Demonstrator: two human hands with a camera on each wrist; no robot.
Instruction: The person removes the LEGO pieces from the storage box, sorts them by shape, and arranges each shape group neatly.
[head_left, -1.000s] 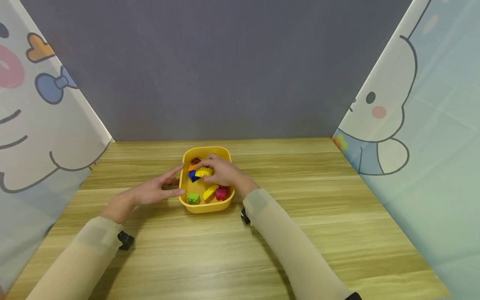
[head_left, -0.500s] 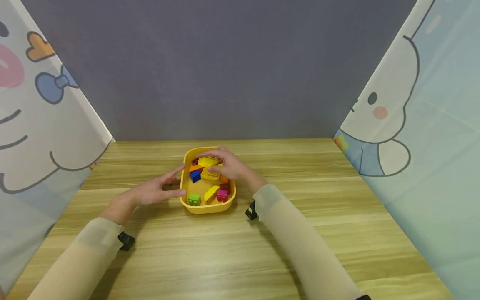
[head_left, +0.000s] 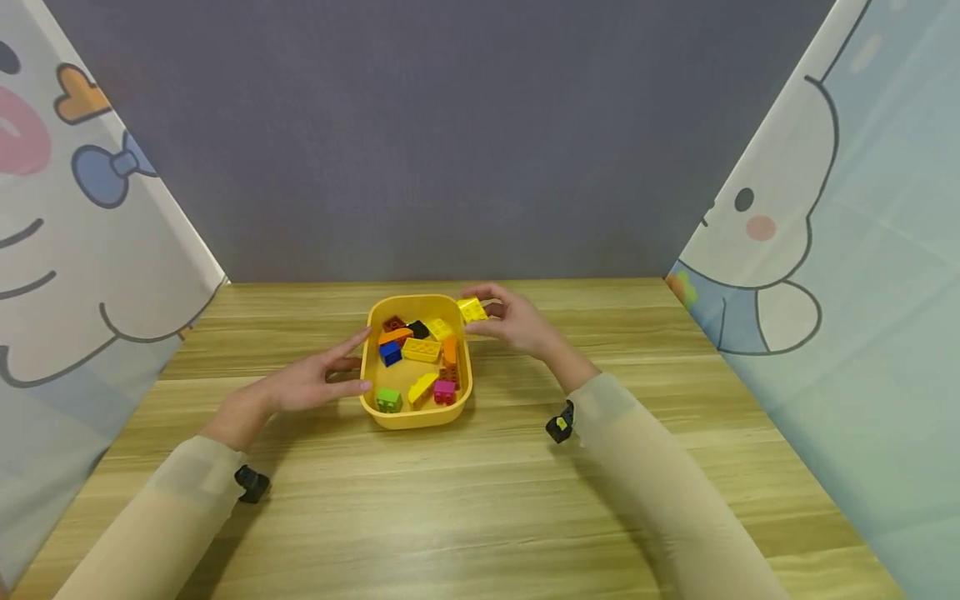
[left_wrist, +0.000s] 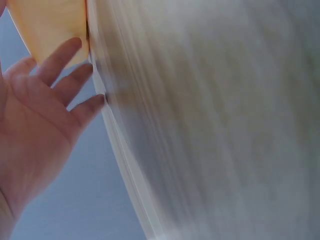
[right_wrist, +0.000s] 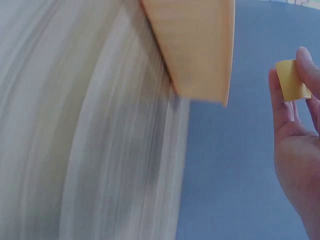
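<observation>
A yellow bin (head_left: 416,421) with rounded corners stands on the wooden table. My left hand (head_left: 306,382) rests against its left side, thumb and fingers spread and fairly straight; the left wrist view shows fingertips (left_wrist: 75,46) against the bin's outer wall. Just past the bin's right rim, my right hand (head_left: 521,323) pinches a yellow building brick (head_left: 472,310) between thumb and fingers. In the right wrist view this brick (right_wrist: 290,80) is held up beside the bin, its face curved. Part of it is hidden by the thumb.
Inside the bin lie several bricks: a blue one (head_left: 390,353), a green one (head_left: 388,400), a magenta one (head_left: 445,392), a flat yellow one (head_left: 422,350) and a black one (head_left: 418,330). A grey panel (head_left: 450,150) rises behind the table (head_left: 420,517); printed cloths hang at both sides.
My right hand has lifted the yellow brick out of the bin and moved right, past the rim. The bricks under it now show. My left hand stays at the bin's left side.
</observation>
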